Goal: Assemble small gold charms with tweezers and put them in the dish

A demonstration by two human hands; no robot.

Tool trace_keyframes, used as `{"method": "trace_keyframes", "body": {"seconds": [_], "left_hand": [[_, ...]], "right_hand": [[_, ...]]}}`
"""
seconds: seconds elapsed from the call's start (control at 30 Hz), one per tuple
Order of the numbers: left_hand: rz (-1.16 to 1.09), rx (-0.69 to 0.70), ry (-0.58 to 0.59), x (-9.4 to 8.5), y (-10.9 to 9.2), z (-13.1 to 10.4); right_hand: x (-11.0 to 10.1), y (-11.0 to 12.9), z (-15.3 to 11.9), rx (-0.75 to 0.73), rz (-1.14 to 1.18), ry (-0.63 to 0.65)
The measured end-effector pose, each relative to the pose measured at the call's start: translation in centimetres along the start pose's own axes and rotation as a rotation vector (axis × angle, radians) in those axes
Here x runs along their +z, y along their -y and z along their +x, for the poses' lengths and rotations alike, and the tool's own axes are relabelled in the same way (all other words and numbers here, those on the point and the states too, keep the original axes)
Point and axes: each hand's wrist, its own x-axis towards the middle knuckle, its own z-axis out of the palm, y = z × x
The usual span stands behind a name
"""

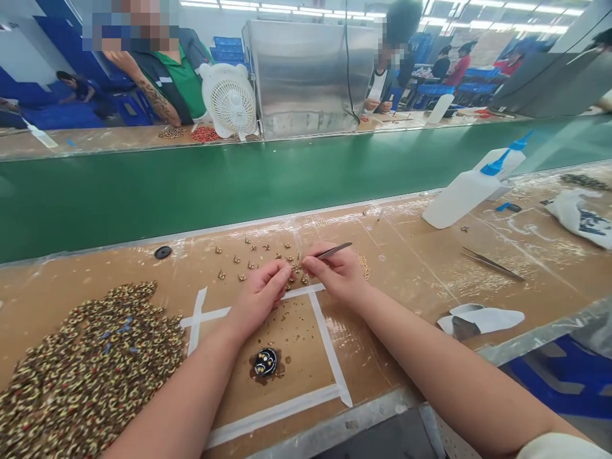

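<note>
My right hand [335,271] is closed around dark metal tweezers [337,249], their blunt end pointing up to the right. My left hand [264,290] is pinched together close to it, and what its fingertips hold is too small to make out. Several small gold-coloured pieces [236,259] are scattered on the brown table just beyond both hands. Partly behind my right hand lies a small pile of tiny beads [364,265]. Below my hands, a round black dish [266,362] with pale marks sits in a brown stain inside a white tape outline [329,344].
A large heap of small pieces [105,363] covers the left. Glue bottles [461,197], second tweezers [495,264] and white scraps [482,319] are on the right. A black disc [163,252] lies near the green belt [191,185]. Beyond it are a fan [230,101] and people.
</note>
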Motion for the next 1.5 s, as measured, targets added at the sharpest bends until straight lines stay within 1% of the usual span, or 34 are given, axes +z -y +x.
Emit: {"method": "trace_keyframes", "body": {"seconds": [0.1, 0.2, 0.3, 0.47, 0.63, 0.77, 0.87, 0.93, 1.0, 1.03, 1.1, 1.17, 1.23, 1.37, 1.5], "left_hand": [[-0.106, -0.014, 0.035, 0.2, -0.2, -0.1], [-0.275, -0.048, 0.065, 0.4, -0.5, -0.2], [-0.328, -0.058, 0.064, 0.6, -0.7, -0.2], [-0.327, -0.076, 0.071, 0.9, -0.6, -0.1], [-0.322, -0.064, 0.079, 0.9, -0.3, -0.2], [-0.303, -0.057, 0.073, 0.8, -0.2, -0.3], [-0.287, -0.049, 0.060, 0.9, -0.3, -0.2], [-0.277, -0.034, 0.029, 1.0, -0.5, -0.1], [-0.244, 0.006, -0.029, 1.1, -0.7, 0.1], [-0.217, 0.035, -0.065, 1.1, -0.7, 0.2], [-0.173, 0.085, -0.120, 0.9, -0.5, 0.5], [-0.156, 0.116, -0.139, 0.7, -0.2, 0.7], [-0.144, 0.136, -0.126, 0.6, 0.3, 0.8], [-0.108, 0.162, -0.091, 0.7, 0.7, 0.9], [-0.084, 0.143, -0.105, 0.9, 0.3, 0.8]], "right_hand": [[0.4, 0.0, -0.2, 0.055, 0.076, -0.015], [0.2, -0.2, -0.1, 0.176, 0.205, -0.079], [0.2, 0.0, 0.1, 0.264, 0.291, -0.119], [0.3, 0.5, 0.2, 0.262, 0.320, -0.091], [0.5, 0.3, 0.1, 0.266, 0.340, -0.095], [0.4, 0.3, 0.2, 0.284, 0.309, -0.088], [0.4, 0.9, 0.1, 0.279, 0.298, -0.108], [0.7, 1.6, -0.3, 0.261, 0.311, -0.117], [1.4, 2.5, -1.0, 0.252, 0.322, -0.050], [1.8, 2.9, -1.4, 0.247, 0.314, 0.018], [2.8, 3.6, -2.2, 0.209, 0.250, 0.196], [3.6, 3.9, -2.8, 0.133, 0.162, 0.360], [4.3, 3.8, -3.3, 0.072, 0.104, 0.464], [4.7, 3.4, -3.6, 0.026, 0.077, 0.538], [4.8, 3.1, -3.7, -0.018, 0.052, 0.553]]}}
